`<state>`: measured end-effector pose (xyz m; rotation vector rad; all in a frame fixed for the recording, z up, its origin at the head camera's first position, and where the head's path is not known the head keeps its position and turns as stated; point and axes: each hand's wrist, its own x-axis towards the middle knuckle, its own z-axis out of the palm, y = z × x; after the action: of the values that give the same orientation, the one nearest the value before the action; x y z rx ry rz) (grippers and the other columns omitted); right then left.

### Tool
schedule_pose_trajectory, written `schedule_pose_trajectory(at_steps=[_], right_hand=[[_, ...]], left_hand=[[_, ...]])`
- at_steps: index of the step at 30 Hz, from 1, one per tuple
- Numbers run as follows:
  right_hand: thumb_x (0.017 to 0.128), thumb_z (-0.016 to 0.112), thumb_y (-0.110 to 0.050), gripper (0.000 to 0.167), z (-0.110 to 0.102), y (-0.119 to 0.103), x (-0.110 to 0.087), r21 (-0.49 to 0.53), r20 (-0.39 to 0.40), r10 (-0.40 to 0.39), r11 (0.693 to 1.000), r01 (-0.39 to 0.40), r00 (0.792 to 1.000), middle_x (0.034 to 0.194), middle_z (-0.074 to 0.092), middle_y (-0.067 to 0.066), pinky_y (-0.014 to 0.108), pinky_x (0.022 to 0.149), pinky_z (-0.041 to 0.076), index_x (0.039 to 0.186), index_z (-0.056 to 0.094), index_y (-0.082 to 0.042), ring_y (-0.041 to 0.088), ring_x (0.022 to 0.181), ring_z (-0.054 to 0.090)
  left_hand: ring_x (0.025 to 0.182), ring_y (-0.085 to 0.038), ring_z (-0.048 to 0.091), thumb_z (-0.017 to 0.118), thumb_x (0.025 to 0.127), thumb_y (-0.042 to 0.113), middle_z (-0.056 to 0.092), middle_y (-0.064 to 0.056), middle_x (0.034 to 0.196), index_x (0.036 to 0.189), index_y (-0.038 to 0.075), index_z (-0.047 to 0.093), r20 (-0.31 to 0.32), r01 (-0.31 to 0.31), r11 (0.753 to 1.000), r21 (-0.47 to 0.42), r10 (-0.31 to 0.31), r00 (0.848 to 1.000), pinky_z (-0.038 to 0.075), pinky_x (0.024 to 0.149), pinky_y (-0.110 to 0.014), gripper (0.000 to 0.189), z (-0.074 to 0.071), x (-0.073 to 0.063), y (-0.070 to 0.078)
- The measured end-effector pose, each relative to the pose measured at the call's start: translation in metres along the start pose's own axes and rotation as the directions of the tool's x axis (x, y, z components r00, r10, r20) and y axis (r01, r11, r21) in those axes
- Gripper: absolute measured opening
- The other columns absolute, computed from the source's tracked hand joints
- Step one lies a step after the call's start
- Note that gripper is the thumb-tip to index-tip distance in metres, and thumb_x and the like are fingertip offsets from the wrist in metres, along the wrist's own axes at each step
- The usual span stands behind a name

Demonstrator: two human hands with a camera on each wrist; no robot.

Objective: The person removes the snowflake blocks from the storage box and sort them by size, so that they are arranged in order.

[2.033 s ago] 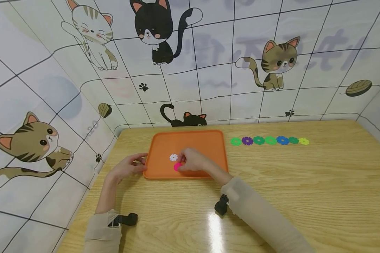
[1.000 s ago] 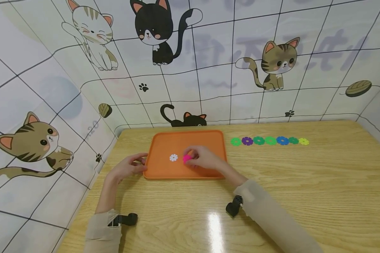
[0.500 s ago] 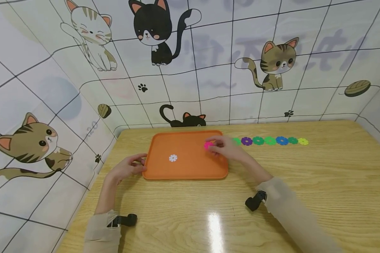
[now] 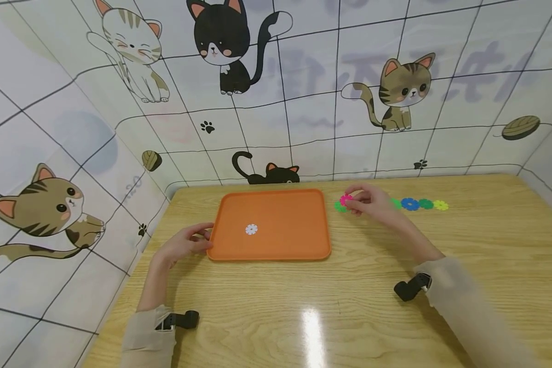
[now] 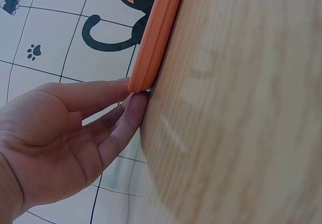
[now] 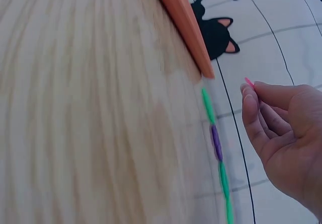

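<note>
My right hand [image 4: 376, 205] pinches a pink snowflake disc [image 4: 345, 200] between thumb and fingertips, above the left end of a row of discs. In the right wrist view the pink disc [image 6: 249, 82] is held up off the table, seen edge-on. Beneath it a light green disc [image 4: 339, 207] partly shows; the hand covers part of the row. My left hand [image 4: 184, 245] holds the left rim of the orange tray [image 4: 285, 245], the rim [image 5: 151, 48] lying between thumb and fingers in the left wrist view. One white snowflake disc [image 4: 251, 229] lies in the tray.
Along the table's back, right of the tray, the visible row runs on through a blue disc [image 4: 410, 204], a dark green disc [image 4: 426, 204] and a yellow disc [image 4: 440, 205]. A cat-patterned wall covering [image 4: 303, 128] stands behind the wooden table [image 4: 276, 306].
My right hand has lifted the pink disc out of the tray and carried it right, over the row's left end. The left hand and the white disc have stayed put.
</note>
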<state>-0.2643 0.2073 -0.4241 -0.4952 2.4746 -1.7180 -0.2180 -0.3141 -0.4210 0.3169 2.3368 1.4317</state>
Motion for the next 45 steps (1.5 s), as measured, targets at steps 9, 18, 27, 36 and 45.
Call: schedule_pose_trajectory(at_steps=[9,18,27,36,45], right_hand=[[0.100,0.066,-0.019,0.040,-0.052,0.019,-0.027,-0.148,-0.091,0.052,0.987,-0.065,0.994,0.104,0.070,0.023,0.034,0.072,0.059,0.133,0.055,0.001,0.025,0.082,0.069],[0.103,0.062,-0.019,0.039,-0.108,0.036,-0.058,-0.225,-0.184,0.044,0.971,-0.086,0.982,0.089,0.072,0.004,0.025,0.066,0.057,0.134,0.054,0.004,0.013,0.075,0.068],[0.104,0.057,-0.034,0.046,-0.155,0.059,-0.082,-0.426,-0.311,0.109,0.872,-0.241,0.944,0.086,0.069,0.013,0.026,0.055,0.048,0.131,0.057,0.002,0.011,0.067,0.060],[0.104,0.058,-0.028,0.042,-0.179,0.071,-0.094,-0.540,-0.340,0.148,0.777,-0.322,0.929,0.093,0.068,0.026,0.027,0.056,0.041,0.122,0.055,0.009,0.013,0.072,0.055],[0.103,0.058,-0.022,0.038,-0.183,0.077,-0.097,-0.557,-0.362,0.184,0.744,-0.370,0.914,0.094,0.065,0.032,0.034,0.063,0.041,0.117,0.055,0.012,0.035,0.078,0.062]], left_hand=[[0.103,-0.026,0.057,0.062,0.098,-0.002,0.049,-0.030,0.124,0.152,-0.012,0.031,0.004,-0.011,1.000,-0.025,0.011,1.000,0.056,0.088,-0.033,0.063,0.001,0.000,0.001],[0.104,-0.026,0.058,0.062,0.098,-0.002,0.049,-0.030,0.124,0.152,-0.011,0.031,0.004,-0.010,1.000,-0.016,0.010,1.000,0.056,0.088,-0.033,0.063,0.000,0.000,0.001],[0.104,-0.027,0.058,0.062,0.098,-0.001,0.049,-0.030,0.125,0.152,-0.011,0.032,0.006,-0.007,1.000,-0.012,0.007,1.000,0.056,0.088,-0.034,0.063,0.000,0.000,0.000],[0.103,-0.027,0.057,0.063,0.098,0.000,0.049,-0.029,0.124,0.152,-0.009,0.033,0.000,-0.002,1.000,-0.017,0.002,1.000,0.056,0.088,-0.034,0.063,-0.002,0.001,0.000],[0.102,-0.026,0.057,0.062,0.098,-0.002,0.050,-0.029,0.123,0.152,-0.011,0.032,0.003,-0.006,1.000,-0.016,0.006,1.000,0.056,0.087,-0.032,0.063,0.000,0.001,0.000]])
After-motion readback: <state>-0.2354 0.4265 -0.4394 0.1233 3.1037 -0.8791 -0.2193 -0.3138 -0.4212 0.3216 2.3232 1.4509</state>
